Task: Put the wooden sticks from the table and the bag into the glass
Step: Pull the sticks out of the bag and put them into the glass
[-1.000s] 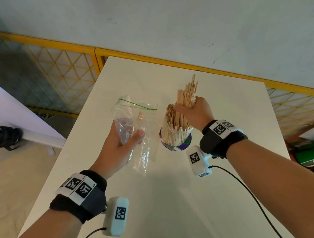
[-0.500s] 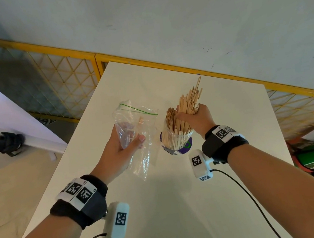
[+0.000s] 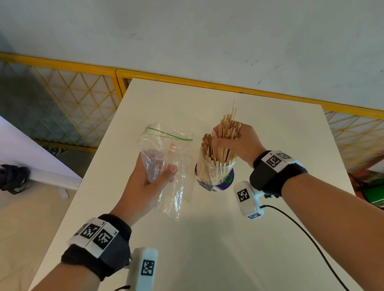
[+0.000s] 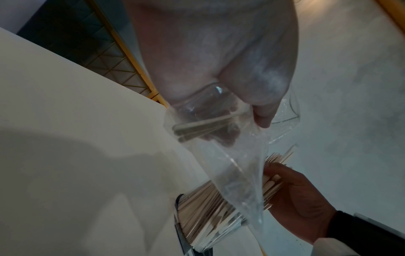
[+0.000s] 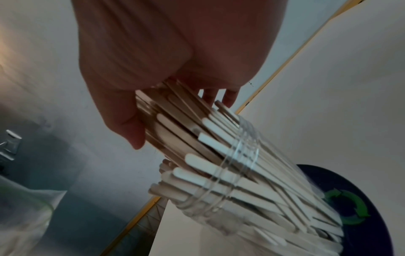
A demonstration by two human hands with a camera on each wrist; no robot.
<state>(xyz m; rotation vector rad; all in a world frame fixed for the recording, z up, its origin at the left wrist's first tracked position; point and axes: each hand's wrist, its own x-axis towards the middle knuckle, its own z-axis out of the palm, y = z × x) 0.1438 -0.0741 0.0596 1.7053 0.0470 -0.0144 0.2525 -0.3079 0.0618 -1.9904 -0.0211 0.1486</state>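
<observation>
Two hands grip: left hand (image 3: 146, 185) bag (image 3: 171, 162), right hand (image 3: 239, 144) sticks (image 3: 228, 125); no legible writing.

Standing on a round mat (image 3: 225, 185) near the middle of the tabletop (image 3: 224, 251): a glass (image 3: 216, 169), packed with upright sticks (image 3: 212, 157). Directly above its rim, the right hand (image 3: 239, 144), closed around a further bundle (image 3: 228, 125), lower ends already down among those in the glass, upper ends fanning out toward the far edge. Just left of the glass, apart from it, a bag (image 3: 169, 163), lifted off the tabletop in the grip of the left hand (image 3: 144, 183), mouth uppermost and toward the far side, bottom corner hanging nearer. Inside the bag, a few sticks left. Behind the tabletop, a fence (image 3: 78, 106); beyond that, a wall (image 3: 194, 23).
</observation>
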